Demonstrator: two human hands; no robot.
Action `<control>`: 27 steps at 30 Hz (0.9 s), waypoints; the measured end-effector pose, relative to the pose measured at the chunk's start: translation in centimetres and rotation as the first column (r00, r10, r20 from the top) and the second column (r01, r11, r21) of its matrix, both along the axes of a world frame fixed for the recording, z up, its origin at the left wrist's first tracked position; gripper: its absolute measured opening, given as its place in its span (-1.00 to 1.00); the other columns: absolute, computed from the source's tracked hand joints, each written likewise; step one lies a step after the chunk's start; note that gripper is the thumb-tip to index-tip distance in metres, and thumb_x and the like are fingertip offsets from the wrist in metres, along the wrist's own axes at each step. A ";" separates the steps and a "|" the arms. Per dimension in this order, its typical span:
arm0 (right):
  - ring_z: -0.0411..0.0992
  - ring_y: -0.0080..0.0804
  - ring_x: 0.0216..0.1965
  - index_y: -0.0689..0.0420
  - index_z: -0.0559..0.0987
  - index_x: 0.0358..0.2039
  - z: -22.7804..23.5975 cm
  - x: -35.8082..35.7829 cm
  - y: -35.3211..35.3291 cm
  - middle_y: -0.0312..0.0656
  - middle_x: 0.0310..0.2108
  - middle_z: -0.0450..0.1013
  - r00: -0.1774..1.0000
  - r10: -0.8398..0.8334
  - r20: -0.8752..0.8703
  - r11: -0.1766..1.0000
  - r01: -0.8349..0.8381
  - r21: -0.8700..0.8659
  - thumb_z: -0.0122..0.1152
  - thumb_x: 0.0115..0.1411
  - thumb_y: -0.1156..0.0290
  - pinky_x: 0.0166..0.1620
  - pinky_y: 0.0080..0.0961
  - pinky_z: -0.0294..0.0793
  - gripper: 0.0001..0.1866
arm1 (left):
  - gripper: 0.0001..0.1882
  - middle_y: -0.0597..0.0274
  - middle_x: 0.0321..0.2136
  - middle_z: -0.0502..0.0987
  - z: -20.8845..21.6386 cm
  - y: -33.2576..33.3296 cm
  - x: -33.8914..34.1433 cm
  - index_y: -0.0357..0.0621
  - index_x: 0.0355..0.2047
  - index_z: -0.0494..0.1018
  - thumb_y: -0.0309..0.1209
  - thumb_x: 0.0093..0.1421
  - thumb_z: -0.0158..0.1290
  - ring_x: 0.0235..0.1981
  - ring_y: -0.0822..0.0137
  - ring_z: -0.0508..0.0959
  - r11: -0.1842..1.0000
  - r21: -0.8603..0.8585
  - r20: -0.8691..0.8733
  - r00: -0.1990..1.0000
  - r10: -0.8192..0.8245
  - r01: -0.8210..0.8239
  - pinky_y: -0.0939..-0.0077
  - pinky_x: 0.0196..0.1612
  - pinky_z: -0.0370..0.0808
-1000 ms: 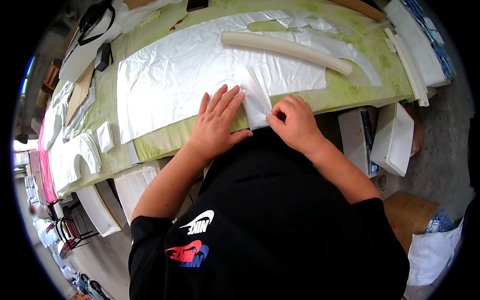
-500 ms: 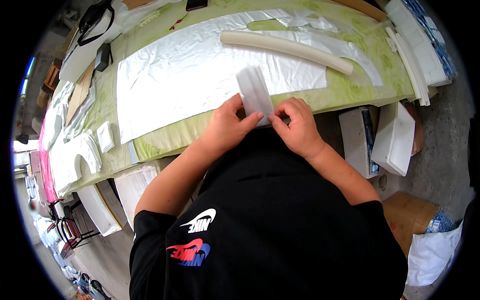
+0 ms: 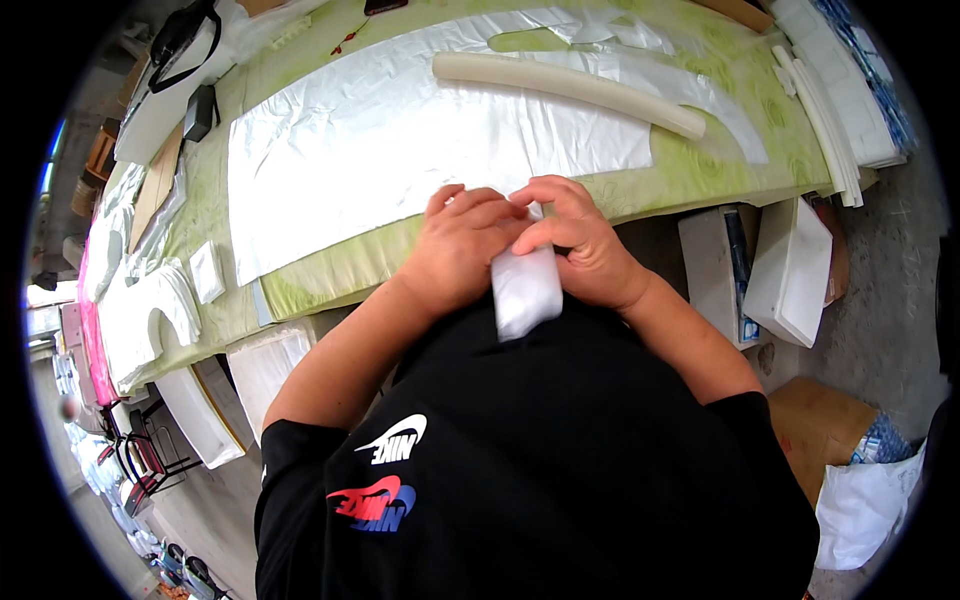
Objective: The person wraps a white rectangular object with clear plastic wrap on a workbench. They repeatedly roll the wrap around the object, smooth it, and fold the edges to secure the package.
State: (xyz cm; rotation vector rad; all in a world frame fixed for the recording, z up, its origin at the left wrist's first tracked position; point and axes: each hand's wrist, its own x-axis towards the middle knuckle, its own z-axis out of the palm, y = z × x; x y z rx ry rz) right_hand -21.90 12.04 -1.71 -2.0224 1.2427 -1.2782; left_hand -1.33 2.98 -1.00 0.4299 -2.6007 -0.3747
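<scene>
A folded piece of whitish plastic film (image 3: 527, 290) hangs between my hands, just off the table's front edge and against my black shirt. My left hand (image 3: 458, 248) holds its upper left side, fingers curled over it. My right hand (image 3: 590, 248) pinches the top right corner with thumb and bent forefinger. Part of the film is hidden behind my fingers, and its lower end is slightly blurred. Beyond my hands, a large silvery-white plastic sheet (image 3: 360, 160) lies flat on the table. A long cream-coloured roll (image 3: 570, 88) rests across the sheet's right half.
The table has a green patterned cover (image 3: 330, 278). At its left lie a small flat white packet (image 3: 207, 272), white plastic pieces (image 3: 150, 318) and a dark box-shaped thing (image 3: 200, 112). White foam boxes (image 3: 790, 272) stand below at right, near a cardboard carton (image 3: 825, 430) and a white sack (image 3: 868, 510).
The film stood upward above my hands before; now it hangs below them, toward my body. My hands have come closer together, with fingers curled over its top.
</scene>
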 end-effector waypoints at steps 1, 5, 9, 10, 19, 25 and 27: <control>0.37 -0.06 0.20 -0.08 0.66 -0.30 0.5 0.6 -0.3 -0.27 0.04 0.53 0.999 -0.035 -0.017 0.999 0.035 -0.021 0.39 0.01 0.54 0.28 -0.17 0.31 -0.76 | -0.74 0.32 0.00 0.64 0.3 -0.4 0.1 0.00 -0.18 0.65 -0.32 0.08 0.23 0.11 0.21 0.55 0.997 -0.035 0.001 0.998 0.064 -0.064 0.04 0.24 0.29; 0.40 -0.07 0.18 -0.04 0.62 -0.38 0.6 1.7 -4.2 -0.33 0.01 0.56 0.991 -0.023 -0.130 0.983 -0.002 -0.186 0.37 -0.02 0.58 0.25 -0.13 0.35 -0.79 | -0.67 0.31 0.05 0.62 0.5 -3.3 2.2 -0.01 -0.08 0.65 -0.37 0.12 0.19 0.15 0.18 0.54 0.970 -0.102 0.073 0.970 0.230 -0.223 0.02 0.31 0.25; 0.44 -0.06 0.12 -0.01 0.60 -0.39 -0.7 2.3 -5.6 -0.33 -0.10 0.60 0.989 0.023 -0.149 0.978 -0.053 -0.203 0.30 -0.04 0.63 0.24 -0.12 0.36 -0.77 | -0.44 0.27 0.17 0.52 -1.1 -3.6 3.7 0.05 0.16 0.54 -0.53 0.09 0.12 0.17 0.19 0.49 0.965 -0.016 0.090 0.961 0.262 -0.261 -0.04 0.31 0.28; 0.45 -0.06 0.11 -0.01 0.60 -0.39 -0.8 2.3 -5.6 -0.33 -0.10 0.61 0.986 0.036 -0.162 0.982 -0.065 -0.177 0.30 -0.05 0.64 0.23 -0.12 0.36 -0.76 | -0.40 0.23 0.18 0.50 -1.2 -3.5 3.9 0.05 0.18 0.52 -0.55 0.07 0.13 0.18 0.17 0.48 0.960 0.028 0.040 0.960 0.276 -0.278 -0.01 0.29 0.31; 0.48 -0.17 -0.06 -0.01 0.64 -0.29 -0.4 1.2 -3.9 -0.31 -0.26 0.57 0.989 0.052 -0.135 0.996 -0.061 -0.058 0.30 0.00 0.59 0.09 -0.25 0.42 -0.75 | -0.49 0.21 -0.21 0.67 -0.6 -3.8 2.7 -0.09 0.04 0.54 -0.50 0.01 0.28 -0.11 0.09 0.63 0.982 0.169 -0.065 0.994 0.091 -0.079 0.20 0.10 0.48; 0.46 -0.18 -0.11 0.00 0.59 -0.25 0.0 0.6 -3.3 -0.29 -0.24 0.56 0.997 0.034 0.075 0.999 -0.034 0.006 0.31 0.12 0.51 0.04 -0.30 0.45 -0.82 | -0.18 0.25 -0.14 0.68 -0.5 -2.5 2.1 -0.08 0.30 0.34 -0.54 -0.02 0.36 -0.06 0.11 0.63 0.920 0.379 -0.108 0.982 0.156 -0.104 0.24 0.10 0.51; 0.47 -0.18 -0.13 0.04 0.58 -0.25 0.2 0.6 -2.9 -0.26 -0.23 0.55 0.991 0.030 0.128 0.996 -0.041 0.078 0.30 0.17 0.51 -0.02 -0.32 0.47 -0.86 | -0.18 0.24 -0.16 0.68 -0.4 -2.2 2.3 -0.08 0.31 0.34 -0.53 -0.01 0.35 -0.04 0.10 0.61 0.920 0.359 -0.052 0.981 0.190 -0.159 0.23 0.11 0.50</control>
